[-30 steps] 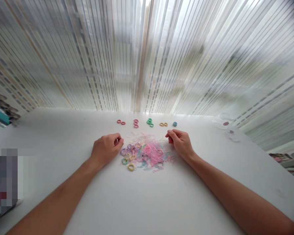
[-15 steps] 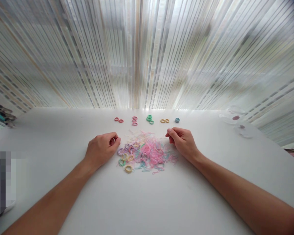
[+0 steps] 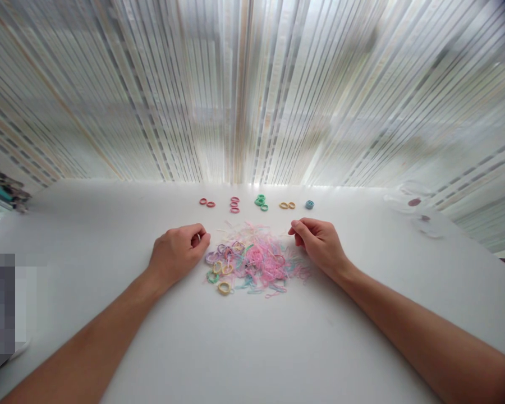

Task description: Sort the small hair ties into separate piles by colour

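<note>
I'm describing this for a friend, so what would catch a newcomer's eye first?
Likely the bright, largely pink heap of thin elastic bands on the white table, between the left hand and the right hand. Then the row of colored hair ties beyond it, before the striped curtain.

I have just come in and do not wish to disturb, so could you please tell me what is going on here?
A person's left hand and right hand are at either side of a tangled pile of coloured bands on a white table. Both hands are curled, with nothing visibly held. Beyond the pile lie red, pink, green, yellow and blue rings, grouped by colour.
</note>
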A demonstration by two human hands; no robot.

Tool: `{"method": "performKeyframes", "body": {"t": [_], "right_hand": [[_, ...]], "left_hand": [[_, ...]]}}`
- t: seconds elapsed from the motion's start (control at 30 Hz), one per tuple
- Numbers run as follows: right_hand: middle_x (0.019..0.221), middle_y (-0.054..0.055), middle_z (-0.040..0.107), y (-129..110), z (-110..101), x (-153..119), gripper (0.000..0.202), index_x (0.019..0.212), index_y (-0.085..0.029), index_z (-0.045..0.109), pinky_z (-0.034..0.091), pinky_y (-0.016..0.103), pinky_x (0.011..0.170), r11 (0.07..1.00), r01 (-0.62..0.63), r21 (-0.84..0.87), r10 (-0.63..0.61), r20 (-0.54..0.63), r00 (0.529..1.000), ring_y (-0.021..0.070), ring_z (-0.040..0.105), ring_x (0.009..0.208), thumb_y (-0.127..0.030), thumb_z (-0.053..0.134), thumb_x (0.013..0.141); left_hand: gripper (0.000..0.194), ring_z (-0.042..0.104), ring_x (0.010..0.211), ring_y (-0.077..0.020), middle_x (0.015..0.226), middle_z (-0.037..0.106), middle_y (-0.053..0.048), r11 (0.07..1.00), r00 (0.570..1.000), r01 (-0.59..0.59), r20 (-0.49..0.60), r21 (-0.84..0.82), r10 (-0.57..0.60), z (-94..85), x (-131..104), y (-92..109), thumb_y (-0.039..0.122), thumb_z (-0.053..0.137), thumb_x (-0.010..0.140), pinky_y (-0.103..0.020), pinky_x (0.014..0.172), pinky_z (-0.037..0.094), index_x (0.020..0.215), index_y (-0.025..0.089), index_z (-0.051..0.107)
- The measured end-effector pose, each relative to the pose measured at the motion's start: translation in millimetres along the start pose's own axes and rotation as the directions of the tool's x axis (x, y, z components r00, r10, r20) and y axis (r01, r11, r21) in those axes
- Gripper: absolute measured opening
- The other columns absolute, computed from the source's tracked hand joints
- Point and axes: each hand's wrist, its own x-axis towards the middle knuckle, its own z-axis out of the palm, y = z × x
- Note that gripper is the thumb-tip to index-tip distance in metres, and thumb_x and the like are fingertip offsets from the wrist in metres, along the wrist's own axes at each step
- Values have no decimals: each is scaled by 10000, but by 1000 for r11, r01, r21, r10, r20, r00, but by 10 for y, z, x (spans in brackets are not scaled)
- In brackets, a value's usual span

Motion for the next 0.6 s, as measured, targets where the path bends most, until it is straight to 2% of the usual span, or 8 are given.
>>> {"method": "performKeyframes", "body": {"t": [0.6], "right_hand": [[531, -4, 557, 18, 4, -5, 447, 699, -165, 702, 335, 252, 479, 1000, 2, 0, -2, 11, 1000, 113, 432, 474, -526, 567, 926]], "left_hand": [[309, 551, 662, -173, 703, 652, 7, 1000, 1000, 16, 9, -16, -16, -8, 3, 18, 474, 454, 895, -294, 618, 301, 781, 248, 631]]}}
